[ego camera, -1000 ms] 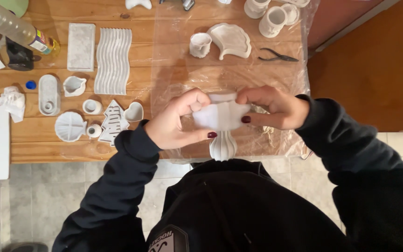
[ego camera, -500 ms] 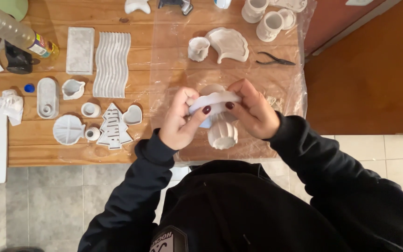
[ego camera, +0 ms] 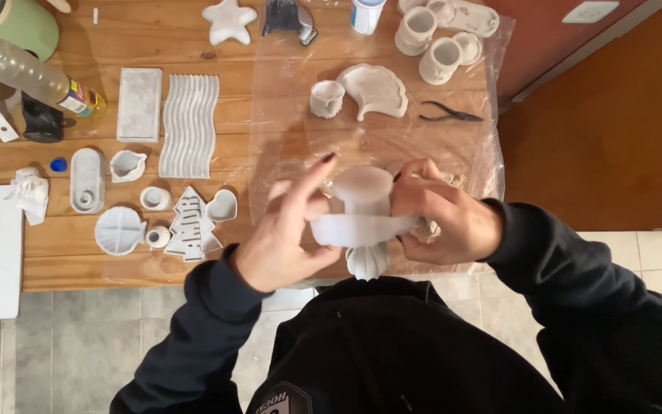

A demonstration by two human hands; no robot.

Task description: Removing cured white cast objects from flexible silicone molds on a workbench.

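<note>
Above a plastic-sheeted wooden table (ego camera: 193, 268) on tiled floor (ego camera: 55, 345), both hands' grip clasps a white mould (ego camera: 363, 211).

Both hands hold a translucent white silicone mould (ego camera: 363, 222) over a clear plastic sheet (ego camera: 285, 100) on the wooden table (ego camera: 63, 264). The left hand (ego camera: 285, 238) pinches its rim; the right hand (ego camera: 442, 218) grips its far side. A ribbed white plaster piece (ego camera: 367, 263) sits below.

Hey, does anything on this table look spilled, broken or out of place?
Nothing looks spilled or broken. One small oddity: a crumpled white tissue and a loose blue cap lie among the white cast pieces.
</note>
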